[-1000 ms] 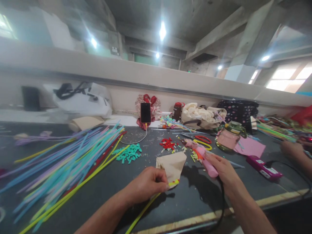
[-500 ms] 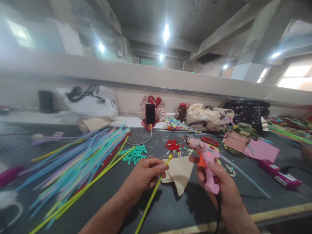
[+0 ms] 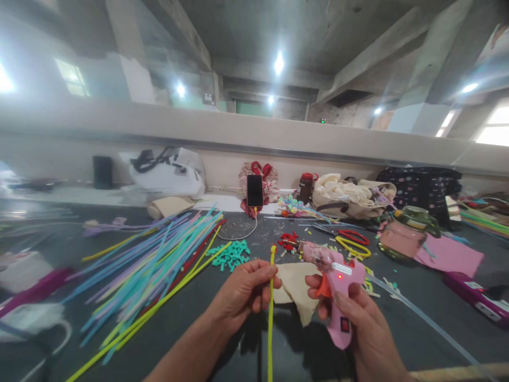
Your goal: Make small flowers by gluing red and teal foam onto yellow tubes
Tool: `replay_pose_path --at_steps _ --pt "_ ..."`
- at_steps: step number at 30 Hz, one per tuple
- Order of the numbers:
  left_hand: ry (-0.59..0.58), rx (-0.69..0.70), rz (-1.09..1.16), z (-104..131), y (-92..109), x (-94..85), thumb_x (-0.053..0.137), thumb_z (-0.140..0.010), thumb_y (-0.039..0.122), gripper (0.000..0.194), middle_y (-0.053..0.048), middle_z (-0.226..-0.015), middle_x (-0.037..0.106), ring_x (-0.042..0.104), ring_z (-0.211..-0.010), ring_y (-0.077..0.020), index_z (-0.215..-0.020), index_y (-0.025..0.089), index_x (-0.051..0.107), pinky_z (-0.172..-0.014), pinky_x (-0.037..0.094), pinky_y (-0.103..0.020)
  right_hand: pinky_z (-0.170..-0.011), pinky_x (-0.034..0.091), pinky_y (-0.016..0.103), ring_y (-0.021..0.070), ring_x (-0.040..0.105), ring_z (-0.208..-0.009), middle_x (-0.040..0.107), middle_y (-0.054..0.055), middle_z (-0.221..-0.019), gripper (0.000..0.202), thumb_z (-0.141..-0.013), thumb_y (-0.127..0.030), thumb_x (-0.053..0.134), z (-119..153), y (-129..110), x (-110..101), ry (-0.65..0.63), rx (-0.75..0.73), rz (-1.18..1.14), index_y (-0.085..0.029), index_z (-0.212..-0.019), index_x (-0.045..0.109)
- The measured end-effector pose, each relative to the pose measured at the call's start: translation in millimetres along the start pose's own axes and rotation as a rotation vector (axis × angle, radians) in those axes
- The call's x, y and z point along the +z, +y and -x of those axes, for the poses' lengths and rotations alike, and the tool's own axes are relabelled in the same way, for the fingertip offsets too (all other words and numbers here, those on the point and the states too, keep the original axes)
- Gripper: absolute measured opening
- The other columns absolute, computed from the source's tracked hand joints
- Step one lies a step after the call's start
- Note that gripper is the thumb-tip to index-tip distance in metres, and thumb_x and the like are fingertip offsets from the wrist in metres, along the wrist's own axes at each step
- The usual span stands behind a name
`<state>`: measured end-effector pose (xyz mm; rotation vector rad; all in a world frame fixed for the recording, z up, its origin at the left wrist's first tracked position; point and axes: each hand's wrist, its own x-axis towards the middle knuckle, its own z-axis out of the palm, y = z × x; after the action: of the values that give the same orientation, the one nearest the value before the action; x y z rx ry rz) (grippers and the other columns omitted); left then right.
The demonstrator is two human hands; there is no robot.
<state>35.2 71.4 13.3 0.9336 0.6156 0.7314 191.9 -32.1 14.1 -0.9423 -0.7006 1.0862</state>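
Note:
Between thumb and fingers, my left hand (image 3: 248, 292) pinches a yellow pipe cleaner (image 3: 271, 323) that stands nearly upright, with a small red and yellow tip at its top. My right hand (image 3: 358, 318) grips a pink glue gun (image 3: 336, 286) with an orange trigger and a lit red light. Its nozzle points left toward the pipe cleaner's tip, a short gap apart. A clear glue stick (image 3: 417, 310) sticks out from the gun's back. Beneath and between the hands lies a cream cloth (image 3: 300, 286) on the dark table.
Left of my hands lies a bundle of coloured pipe cleaners (image 3: 159, 265). Teal cut pieces (image 3: 230, 255) and red pieces (image 3: 287, 241) sit ahead, near scissors (image 3: 353, 241). A phone (image 3: 255, 190) stands at the back. A green jar (image 3: 405, 231) and a magenta device (image 3: 477, 300) are right.
The pipe cleaner has turned from slanted to nearly upright. The glue gun has moved lower, bringing its nozzle closer to the tip. The camera view has shifted slightly left.

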Motion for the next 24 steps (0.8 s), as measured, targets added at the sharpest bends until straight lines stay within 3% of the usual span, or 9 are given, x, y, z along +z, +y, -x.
replay_pose_path --at_steps 5,8,14,21,24 --pt "0.018 0.008 -0.005 0 -2 -0.2 0.063 -0.066 0.024 0.017 -0.002 -0.055 0.062 0.043 -0.029 -0.0013 -0.06 0.012 0.053 -0.025 0.021 -0.01 -0.046 0.045 0.018 0.014 0.057 -0.061 0.065 0.005 -0.08 0.024 -0.065 -0.033 0.064 6 4 0 0.075 -0.019 0.056 -0.018 -0.083 0.064" --pt "0.026 0.009 -0.003 0 -1 -0.6 0.064 -0.065 0.024 0.018 -0.002 -0.055 0.063 0.042 -0.03 -0.0012 -0.058 0.012 0.051 -0.024 0.018 -0.01 -0.046 0.044 0.018 0.0144 0.058 -0.061 0.066 0.006 -0.079 0.029 -0.068 -0.039 0.06 10 6 -2 0.114 -0.031 0.212 -0.017 -0.087 0.064" --pt "0.022 0.009 0.003 -1 -3 -1.1 0.064 -0.065 0.024 0.019 -0.001 -0.054 0.061 0.042 -0.03 -0.0013 -0.057 0.012 0.052 -0.025 0.019 -0.01 -0.046 0.043 0.02 0.0136 0.058 -0.053 0.066 0.007 -0.075 0.039 -0.074 -0.05 0.047 16 4 0 0.016 -0.082 0.513 -0.015 -0.087 0.059" --pt "0.004 0.008 0.012 0 -4 1.5 0.063 -0.066 0.023 0.018 -0.001 -0.055 0.062 0.043 -0.03 -0.001 -0.057 0.013 0.051 -0.026 0.023 -0.009 -0.041 0.041 0.018 0.0102 0.052 -0.043 0.063 0.003 -0.059 0.038 -0.071 -0.051 0.049 19 8 15 0.107 -0.106 0.494 -0.015 -0.079 0.056" --pt "0.002 0.014 0.018 1 -3 3.2 0.064 -0.064 0.022 0.017 -0.001 -0.057 0.063 0.046 -0.032 -0.0019 -0.058 0.013 0.051 -0.026 0.025 -0.009 -0.042 0.04 0.018 0.0103 0.052 -0.043 0.063 0.003 -0.055 0.036 -0.072 -0.05 0.049 19 9 16 0.085 -0.098 0.491 -0.015 -0.077 0.056"
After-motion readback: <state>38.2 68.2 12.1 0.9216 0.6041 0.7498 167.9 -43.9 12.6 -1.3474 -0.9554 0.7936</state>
